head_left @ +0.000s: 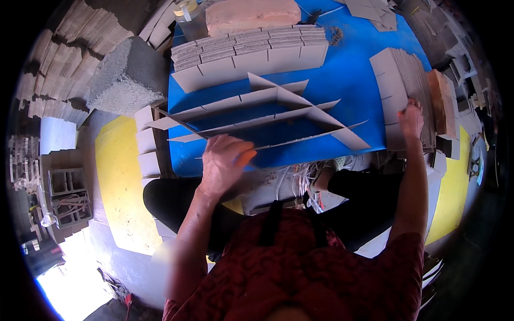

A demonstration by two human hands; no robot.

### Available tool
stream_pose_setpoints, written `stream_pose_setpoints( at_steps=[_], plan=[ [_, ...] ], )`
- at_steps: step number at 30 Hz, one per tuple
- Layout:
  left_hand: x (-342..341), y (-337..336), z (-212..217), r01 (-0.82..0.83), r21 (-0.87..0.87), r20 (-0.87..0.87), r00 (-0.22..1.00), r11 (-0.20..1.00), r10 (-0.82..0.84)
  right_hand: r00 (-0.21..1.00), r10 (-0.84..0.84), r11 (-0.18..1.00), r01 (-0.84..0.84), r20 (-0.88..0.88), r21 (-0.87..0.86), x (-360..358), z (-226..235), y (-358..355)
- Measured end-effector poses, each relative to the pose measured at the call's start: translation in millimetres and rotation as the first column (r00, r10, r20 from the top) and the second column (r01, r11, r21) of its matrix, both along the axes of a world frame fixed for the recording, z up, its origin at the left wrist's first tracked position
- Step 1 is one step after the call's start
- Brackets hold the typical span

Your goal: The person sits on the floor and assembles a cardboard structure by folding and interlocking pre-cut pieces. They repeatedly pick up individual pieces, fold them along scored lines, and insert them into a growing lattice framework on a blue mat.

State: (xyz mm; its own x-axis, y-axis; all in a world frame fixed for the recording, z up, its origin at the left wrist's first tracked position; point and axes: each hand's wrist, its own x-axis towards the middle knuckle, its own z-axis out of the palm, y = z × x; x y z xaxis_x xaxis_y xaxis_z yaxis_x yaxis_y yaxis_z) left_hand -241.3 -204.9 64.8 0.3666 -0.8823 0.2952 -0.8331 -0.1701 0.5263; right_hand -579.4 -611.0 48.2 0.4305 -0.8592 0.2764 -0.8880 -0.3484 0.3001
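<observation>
A blue table (350, 69) carries a partly assembled grid of slotted grey-brown cardboard divider strips, made of three long strips (235, 103) running left to right and two cross strips (348, 137) set at a slant, one at the right and a darker one at the left end. The grid stands on edge in the middle of the table, its near side toward the person.

The left hand (222, 163) is over the grid's near left part, fingers curled inward and blurred, beside the near end of the left cross strip; whether it grips a strip cannot be told. One orange finger cover (245, 157) shows on it. The right hand (412, 122) rests on the right stack of cardboard strips (388, 96), fingers bent and bunched over its top; whether they have pinched a strip cannot be told. A bit of orange shows at its fingertips too.

A second stack of slotted strips (251, 58) lies across the far side. Two reddish bricks are in view: one far brick (253, 15) just behind that stack, one right brick (442, 101) beside the right stack. One clear jar (191, 24) with a yellow lid stands at the far left corner, and one rough grey block (128, 75) sits left of the table.
</observation>
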Motion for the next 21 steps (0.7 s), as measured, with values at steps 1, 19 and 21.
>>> stream_pose_setpoints(
  at_steps=[1,19,21],
  plan=[
    [0,0,0,0.005,-0.004,-0.005,1.000,1.000,-0.005,1.000,-0.021,0.998,0.020,0.021,0.054,-6,5,-5],
    [-38,-6,21,-0.206,-0.183,-0.916,0.390,0.961,-0.091,0.143,-0.060,0.504,-0.850,0.988,0.154,126,68,241],
    [-29,6,24,-0.338,-0.159,-0.896,0.444,0.928,0.008,0.073,-0.033,0.603,-0.794,0.997,0.078,121,68,224]
  ],
)
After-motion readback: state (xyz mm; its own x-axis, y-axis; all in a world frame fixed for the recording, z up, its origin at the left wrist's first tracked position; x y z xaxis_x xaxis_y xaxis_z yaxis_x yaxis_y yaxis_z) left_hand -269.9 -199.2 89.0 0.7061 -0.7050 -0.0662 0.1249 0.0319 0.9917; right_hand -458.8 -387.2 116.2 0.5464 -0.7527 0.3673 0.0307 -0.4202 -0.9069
